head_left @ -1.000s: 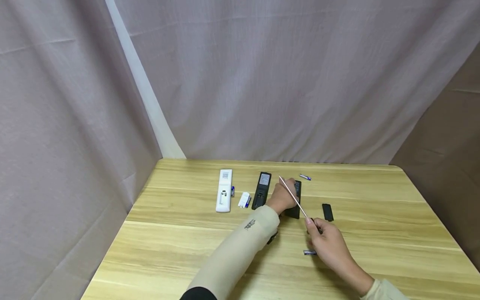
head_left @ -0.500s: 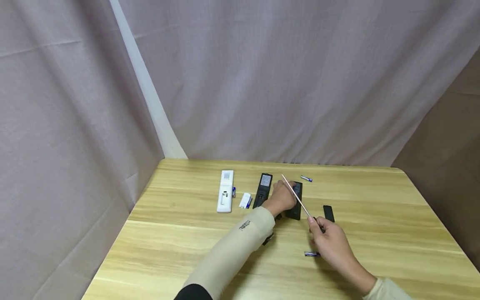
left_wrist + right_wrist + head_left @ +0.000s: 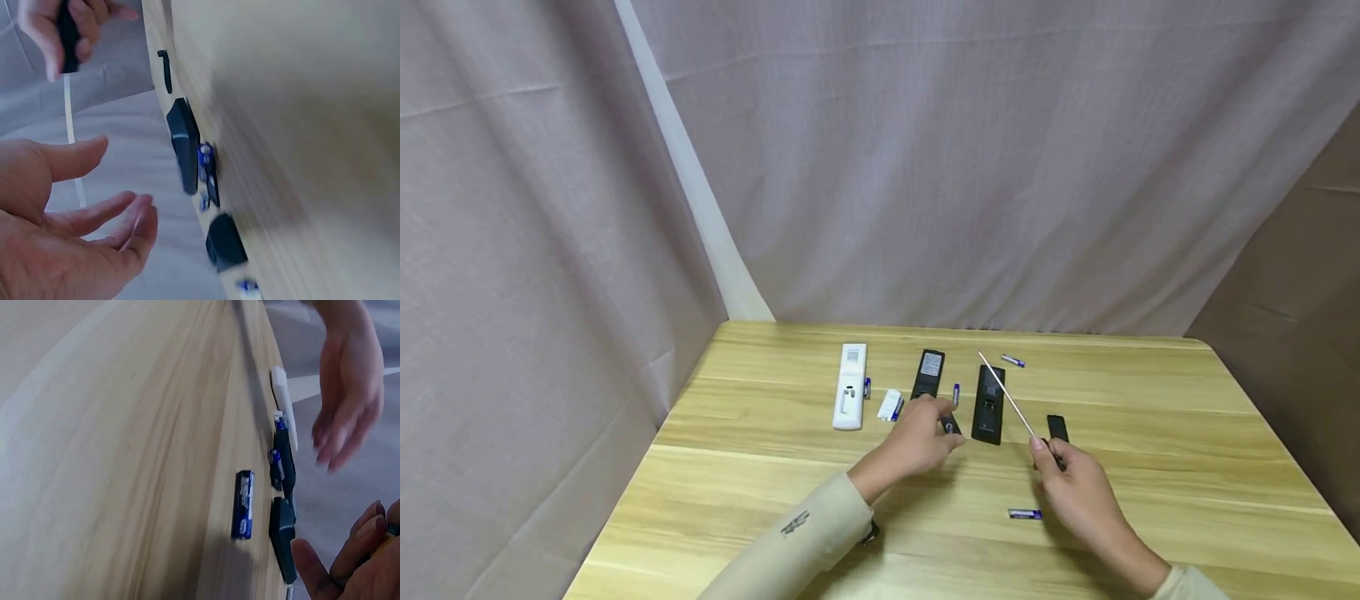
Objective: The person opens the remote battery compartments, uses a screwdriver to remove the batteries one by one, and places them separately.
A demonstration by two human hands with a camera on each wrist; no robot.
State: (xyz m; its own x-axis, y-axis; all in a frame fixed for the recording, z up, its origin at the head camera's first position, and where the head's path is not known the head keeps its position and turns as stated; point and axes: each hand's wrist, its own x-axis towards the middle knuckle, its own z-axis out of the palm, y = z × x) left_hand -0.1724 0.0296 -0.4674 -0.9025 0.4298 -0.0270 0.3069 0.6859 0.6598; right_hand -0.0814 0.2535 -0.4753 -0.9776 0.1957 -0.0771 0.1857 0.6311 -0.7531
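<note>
My left hand (image 3: 917, 437) hovers near the middle black remote control (image 3: 931, 367), hiding its lower part. Thumb and fingers are spread with nothing between them in the left wrist view. My right hand (image 3: 1078, 487) grips a screwdriver (image 3: 1006, 393) by its black handle, the long metal shaft pointing away and up to the left. Behind that shaft lies another black remote (image 3: 988, 417), its battery compartment bare. Close by my left fingertips are a small black cover with a battery (image 3: 950, 427) on it and a second battery (image 3: 956, 393). One more battery (image 3: 243, 505) lies near my right hand.
At the left is a white remote (image 3: 850, 387) with its compartment bare and a battery (image 3: 868, 387) alongside. A white cover (image 3: 889, 403) with a battery lies to its right. Farther right are a black cover (image 3: 1057, 427) and a battery (image 3: 1013, 361). Curtains (image 3: 925, 167) surround the wooden table (image 3: 737, 475).
My left hand has moved off the right black remote, back toward me and to the left, uncovering that remote. The right hand with the screwdriver has shifted slightly to the right.
</note>
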